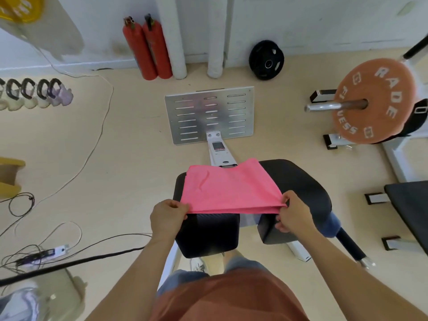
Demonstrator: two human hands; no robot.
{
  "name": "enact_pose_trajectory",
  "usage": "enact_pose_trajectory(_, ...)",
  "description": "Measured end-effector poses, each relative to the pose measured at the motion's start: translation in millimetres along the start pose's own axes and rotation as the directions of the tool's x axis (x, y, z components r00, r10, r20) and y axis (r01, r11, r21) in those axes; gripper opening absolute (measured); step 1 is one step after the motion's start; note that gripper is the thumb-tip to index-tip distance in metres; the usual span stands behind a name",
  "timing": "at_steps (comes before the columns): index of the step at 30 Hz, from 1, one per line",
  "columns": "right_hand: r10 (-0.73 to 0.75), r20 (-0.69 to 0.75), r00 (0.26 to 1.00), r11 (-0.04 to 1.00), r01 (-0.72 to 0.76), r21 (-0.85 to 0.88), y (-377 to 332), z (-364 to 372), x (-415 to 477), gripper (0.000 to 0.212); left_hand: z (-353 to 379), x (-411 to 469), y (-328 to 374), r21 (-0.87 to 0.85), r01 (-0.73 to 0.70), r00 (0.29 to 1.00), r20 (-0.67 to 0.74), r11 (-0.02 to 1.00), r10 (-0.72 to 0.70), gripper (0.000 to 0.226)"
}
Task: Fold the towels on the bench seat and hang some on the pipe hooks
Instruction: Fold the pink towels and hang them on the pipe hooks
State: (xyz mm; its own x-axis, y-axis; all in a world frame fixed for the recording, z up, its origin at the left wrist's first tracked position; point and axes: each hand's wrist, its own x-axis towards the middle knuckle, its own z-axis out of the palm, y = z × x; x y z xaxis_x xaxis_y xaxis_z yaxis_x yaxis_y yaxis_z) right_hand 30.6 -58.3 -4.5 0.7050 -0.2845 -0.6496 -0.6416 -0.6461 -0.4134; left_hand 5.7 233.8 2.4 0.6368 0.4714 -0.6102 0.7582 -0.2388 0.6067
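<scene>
Beige gym floor [129, 158] all around, with two red fire extinguishers [148, 47] and a black weight plate [266, 60] leaning against the white back wall, and an orange bumper plate [372, 103] on a bar off to the right. Dead centre is the black bench seat [301, 181], with a slotted metal footplate [209, 114] on the floor beyond it. On the seat lies a pink towel [227, 188], already doubled over, since you can see a few stacked layers along the edge closest to the person. It covers the seat's left and middle, and its far edge hangs a bit past the seat over the white frame. The left hand [166, 218] has the near left corner, thumb on top of the cloth and the other fingers curled underneath, so that corner is pinched between them. The right hand [294, 214] is doing the same on the near right corner, thumb and fingertips closed on the bunched layers, with the rest of the towel spread away from both hands. Can't really tell if that near edge is lifted off the pad or just resting on it. Loose cables [99, 126] and a power strip [46, 252] sit on the floor to the left, well away from the bench.
</scene>
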Motion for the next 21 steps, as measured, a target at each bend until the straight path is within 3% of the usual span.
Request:
enact_pose_trajectory(2, 0.084, 0.020, 0.996, 0.943, -0.086, 0.322, 0, 0, -4, 0.020, 0, 0, -4, -0.119, 0.020, 1.000, 0.004, 0.993, -0.020, 0.010)
enact_pose_trajectory(5, 0.141, -0.004, 0.990, 0.842, -0.118, 0.527, -1, 0, -11, 0.020, 0, -2, -8, -0.324, 0.077, 0.997, 0.017, 0.943, -0.076, 0.011)
enact_pose_trajectory(10, 0.196, -0.022, 0.980, 0.757, -0.137, 0.639, -7, 5, -20, 0.017, -1, -5, -11, -0.510, 0.171, 0.985, 0.053, 0.843, -0.167, 0.008)
enact_pose_trajectory(16, 0.197, -0.081, 0.977, 0.793, -0.110, 0.599, -6, 11, -21, 0.019, -1, -11, -9, -0.708, 0.281, 0.956, 0.146, 0.648, -0.255, 0.010)
enact_pose_trajectory(20, 0.326, -0.050, 0.944, 0.649, -0.185, 0.738, -11, 7, -22, 0.011, -3, -12, -10, -0.739, 0.306, 0.947, 0.170, 0.601, -0.273, 0.013)
enact_pose_trajectory(21, 0.336, -0.062, 0.940, 0.659, -0.188, 0.728, -11, 6, -22, 0.010, -3, -11, -11, -0.744, 0.311, 0.944, 0.171, 0.592, -0.281, 0.013)
